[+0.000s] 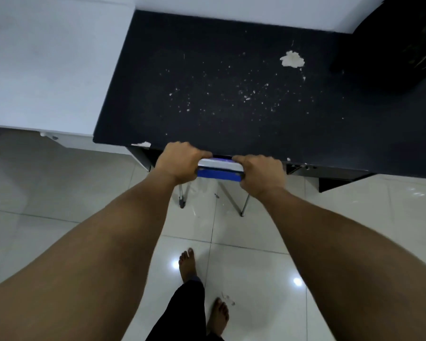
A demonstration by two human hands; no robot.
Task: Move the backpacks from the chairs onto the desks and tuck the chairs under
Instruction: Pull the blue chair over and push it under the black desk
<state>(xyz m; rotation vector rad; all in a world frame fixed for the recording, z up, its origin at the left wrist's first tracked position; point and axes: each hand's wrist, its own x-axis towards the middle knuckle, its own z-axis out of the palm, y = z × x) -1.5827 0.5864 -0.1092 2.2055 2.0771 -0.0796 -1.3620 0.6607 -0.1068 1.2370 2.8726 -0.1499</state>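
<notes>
- The left hand [180, 160] and the right hand [260, 172] are both clenched on the top edge of a blue and white chair [219, 169], one at each end.
- The chair sits mostly under the black desk [231, 94]; only its back edge and two metal legs show.
- A dark backpack [391, 45], as far as the dim corner lets one judge, lies on the desk's far right.
- A white desk [47, 70] stands just beside it on the left.
- Bare feet stand on the glossy tiled floor [84, 188].
</notes>
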